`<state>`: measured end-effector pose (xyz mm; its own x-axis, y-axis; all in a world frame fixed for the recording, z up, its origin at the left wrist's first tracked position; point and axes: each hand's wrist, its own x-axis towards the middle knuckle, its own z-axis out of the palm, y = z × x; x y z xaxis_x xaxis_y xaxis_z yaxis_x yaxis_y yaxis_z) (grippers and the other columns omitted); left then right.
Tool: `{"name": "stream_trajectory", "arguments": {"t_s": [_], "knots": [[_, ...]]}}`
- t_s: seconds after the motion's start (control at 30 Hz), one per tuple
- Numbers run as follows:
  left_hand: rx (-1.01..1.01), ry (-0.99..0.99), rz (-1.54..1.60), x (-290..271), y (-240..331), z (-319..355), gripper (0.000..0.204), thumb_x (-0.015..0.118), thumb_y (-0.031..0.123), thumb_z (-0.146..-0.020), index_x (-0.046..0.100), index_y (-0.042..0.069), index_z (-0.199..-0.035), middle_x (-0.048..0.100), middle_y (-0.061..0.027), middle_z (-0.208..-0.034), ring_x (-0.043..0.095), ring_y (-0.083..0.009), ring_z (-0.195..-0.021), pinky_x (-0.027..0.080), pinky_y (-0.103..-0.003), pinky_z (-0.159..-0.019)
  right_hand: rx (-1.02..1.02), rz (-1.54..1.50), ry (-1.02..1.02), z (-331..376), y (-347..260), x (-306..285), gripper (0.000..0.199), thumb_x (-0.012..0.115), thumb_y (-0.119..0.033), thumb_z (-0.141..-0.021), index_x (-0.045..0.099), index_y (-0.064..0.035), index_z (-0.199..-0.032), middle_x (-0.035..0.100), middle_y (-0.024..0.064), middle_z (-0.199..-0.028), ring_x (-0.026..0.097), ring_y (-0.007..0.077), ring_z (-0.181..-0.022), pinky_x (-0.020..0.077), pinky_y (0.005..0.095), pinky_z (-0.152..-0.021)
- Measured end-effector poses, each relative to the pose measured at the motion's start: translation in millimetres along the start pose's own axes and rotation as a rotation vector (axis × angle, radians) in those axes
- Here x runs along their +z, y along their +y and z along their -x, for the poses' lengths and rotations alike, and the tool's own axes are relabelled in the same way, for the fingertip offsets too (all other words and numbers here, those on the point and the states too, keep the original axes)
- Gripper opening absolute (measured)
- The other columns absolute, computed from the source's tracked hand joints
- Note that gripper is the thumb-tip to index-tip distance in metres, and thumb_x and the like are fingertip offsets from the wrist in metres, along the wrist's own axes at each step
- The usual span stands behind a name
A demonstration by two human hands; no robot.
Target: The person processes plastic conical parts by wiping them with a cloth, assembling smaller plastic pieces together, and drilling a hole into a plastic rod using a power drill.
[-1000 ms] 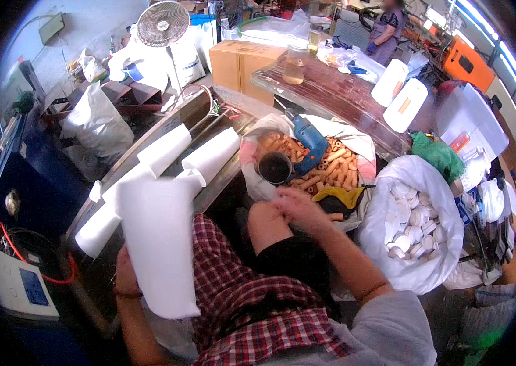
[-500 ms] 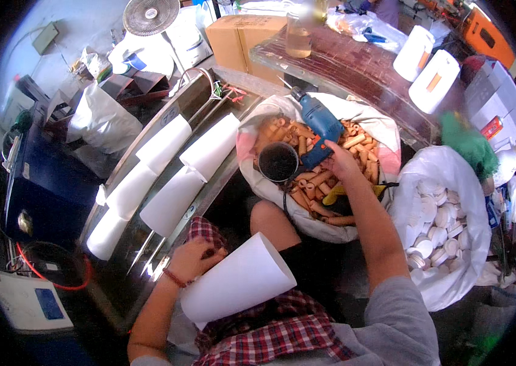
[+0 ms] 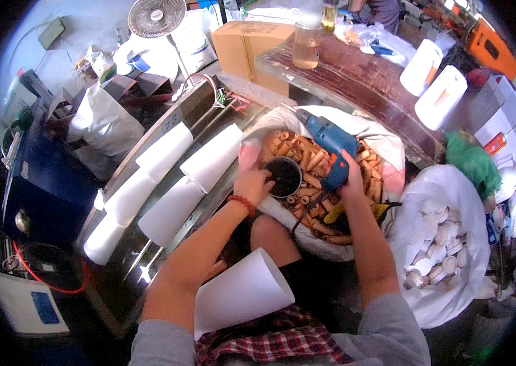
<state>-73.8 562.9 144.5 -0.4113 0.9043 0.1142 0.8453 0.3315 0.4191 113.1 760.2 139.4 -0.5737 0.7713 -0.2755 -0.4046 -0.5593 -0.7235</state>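
My right hand (image 3: 351,174) grips the handle of a blue power drill (image 3: 326,135), whose nose points up and left over a sack. At the near-left rim of a round container (image 3: 284,177) with dark contents is my left hand (image 3: 253,185). Its fingers are drawn together over the rim; whatever they pinch is too small to make out. The container sits among short orange-brown tubes (image 3: 313,160) in the white sack (image 3: 386,137). Across my lap lies a white tapered tube (image 3: 245,293), untouched by either hand, on red checked cloth (image 3: 276,338).
Left of the sack, white cones (image 3: 212,158) lie in rows on rods over a long wooden-sided trough (image 3: 133,149). A clear bag of white discs (image 3: 441,244) stands at right. Beyond are a dark red table (image 3: 355,76), a cardboard box (image 3: 249,49) and a fan (image 3: 157,15).
My left hand has left the white tube on my lap and moved up to the round container. The drill, still in my right hand, has shifted slightly right and down in view.
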Motion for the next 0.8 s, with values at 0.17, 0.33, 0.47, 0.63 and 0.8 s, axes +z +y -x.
{"name": "stream_trajectory", "arguments": {"t_s": [0.17, 0.33, 0.47, 0.63, 0.8], "knots": [[-0.014, -0.029, -0.104, -3.4, 5.9, 2.0, 0.017, 0.059, 0.024, -0.08, 0.068, 0.014, -0.091, 0.065, -0.0149, -0.083, 0.062, -0.0327, -0.084, 0.049, -0.045, -0.073, 0.016, 0.149, -0.009, 77.7, -40.7, -15.1, 0.032, 0.056, -0.028, -0.087, 0.055, 0.0003, -0.102, 0.064, 0.0103, -0.08, 0.062, 0.0202, -0.065, 0.0506, 0.0281, -0.054], [0.053, -0.009, -0.118, 7.3, 3.7, -1.5, 0.015, 0.058, 0.023, -0.078, 0.067, 0.012, -0.082, 0.065, -0.0139, -0.079, 0.063, -0.0319, -0.081, 0.049, -0.044, -0.073, 0.133, 0.236, 0.055, 164.8, -61.6, -25.5, 0.035, 0.062, -0.03, -0.084, 0.057, -0.0013, -0.102, 0.063, 0.0082, -0.082, 0.064, 0.021, -0.072, 0.0513, 0.0286, -0.056], [0.015, 0.004, -0.098, 11.4, 4.5, -4.1, 0.021, 0.059, 0.029, -0.078, 0.068, 0.012, -0.087, 0.063, -0.0142, -0.086, 0.061, -0.032, -0.084, 0.049, -0.043, -0.075, 0.195, 0.331, 0.035, 206.9, -52.8, -34.5, 0.038, 0.062, -0.031, -0.084, 0.055, -0.0005, -0.106, 0.065, 0.0128, -0.089, 0.065, 0.0233, -0.078, 0.0521, 0.0305, -0.058], [0.013, 0.067, -0.132, 17.6, 4.3, 8.5, 0.02, 0.064, 0.028, -0.078, 0.068, 0.015, -0.093, 0.057, -0.0118, -0.101, 0.059, -0.0298, -0.092, 0.05, -0.04, -0.077, 0.218, 0.275, 0.067, 238.6, -27.4, -47.5, 0.046, 0.058, -0.032, -0.085, 0.051, 0.0012, -0.116, 0.065, 0.0179, -0.099, 0.065, 0.0262, -0.083, 0.0521, 0.0339, -0.064], [0.051, 0.04, -0.041, 15.4, -0.4, 6.5, 0.02, 0.066, 0.026, -0.076, 0.067, 0.015, -0.093, 0.058, -0.0102, -0.097, 0.059, -0.0296, -0.092, 0.049, -0.04, -0.077, 0.179, 0.18, 0.141, 262.9, -20.5, -71.5, 0.048, 0.055, -0.037, -0.084, 0.053, 0.0019, -0.112, 0.064, 0.0181, -0.099, 0.064, 0.0288, -0.083, 0.0509, 0.0367, -0.066]]}}
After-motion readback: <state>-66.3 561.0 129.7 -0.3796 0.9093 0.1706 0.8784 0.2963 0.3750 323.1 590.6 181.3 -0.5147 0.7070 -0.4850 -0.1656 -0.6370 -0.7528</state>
